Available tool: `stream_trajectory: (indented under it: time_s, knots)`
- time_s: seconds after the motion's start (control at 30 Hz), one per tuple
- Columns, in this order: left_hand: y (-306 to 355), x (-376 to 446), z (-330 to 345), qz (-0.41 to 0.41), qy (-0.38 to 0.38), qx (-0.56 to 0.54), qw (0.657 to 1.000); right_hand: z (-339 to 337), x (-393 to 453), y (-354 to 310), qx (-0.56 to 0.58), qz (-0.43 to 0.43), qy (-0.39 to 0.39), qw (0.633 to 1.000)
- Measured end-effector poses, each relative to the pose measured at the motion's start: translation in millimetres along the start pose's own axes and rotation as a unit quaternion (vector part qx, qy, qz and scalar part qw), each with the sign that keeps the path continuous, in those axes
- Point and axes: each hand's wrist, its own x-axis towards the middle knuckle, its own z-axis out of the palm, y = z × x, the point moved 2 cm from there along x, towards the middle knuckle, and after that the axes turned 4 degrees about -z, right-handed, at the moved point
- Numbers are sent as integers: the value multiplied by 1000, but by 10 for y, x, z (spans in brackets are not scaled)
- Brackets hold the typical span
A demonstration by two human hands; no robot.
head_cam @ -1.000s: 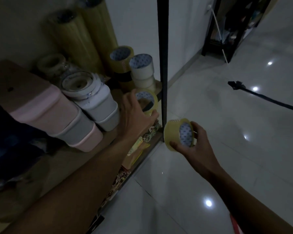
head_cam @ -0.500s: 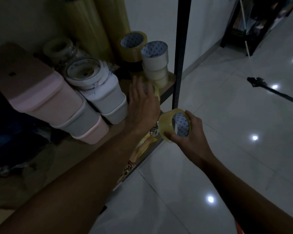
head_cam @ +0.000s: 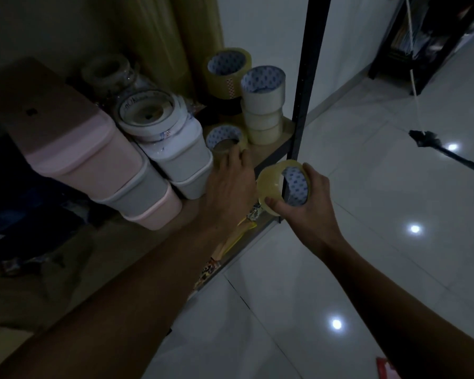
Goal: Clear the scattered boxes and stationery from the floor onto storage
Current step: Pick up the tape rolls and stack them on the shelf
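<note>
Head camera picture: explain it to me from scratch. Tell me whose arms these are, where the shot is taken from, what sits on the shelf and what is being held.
There is no machine here. A person wears a wide-angle camera on the head, looking forward and down, so the two bare arms reaching in from the bottom are their own.

The left hand reaches onto a wooden shelf and rests on a roll of clear tape lying there; whether it grips the roll is hard to tell. The right hand holds a second tape roll just off the shelf's front edge, beside the black upright post.

Also on the shelf: stacked pink and grey storage boxes, a wide white tape roll on top of them, a stack of pale tape rolls in the corner, and tall yellowish rolls against the wall. The room is dim, with a glossy tiled floor.
</note>
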Motion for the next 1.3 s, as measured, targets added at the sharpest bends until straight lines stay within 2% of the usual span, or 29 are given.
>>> stream_trajectory:
  time_s: [0.07, 0.2, 0.37, 0.63, 1.17, 1.3]
  knots:
    - [-3, -1, -1, -56, -48, -26, 997, -3, 43, -30, -1, -7, 6, 1000]
    - [42, -8, -12, -73, -76, -52, 993, -4, 120, -55, 10, -1, 15, 1000]
    - [15, 63, 24, -51, -82, -85, 992, -29, 136, -46, 18, 10, 6, 1000]
    - [-6, 174, 118, -104, -97, -118, 983, -70, 153, -130, 49, 15, 0, 999]
    - [-55, 346, 240, -157, -132, -163, 965, -89, 199, -233, 86, -5, -17, 996]
    - [-52, 314, 224, -151, -145, -216, 954, -104, 233, -284, 94, -13, -21, 995]
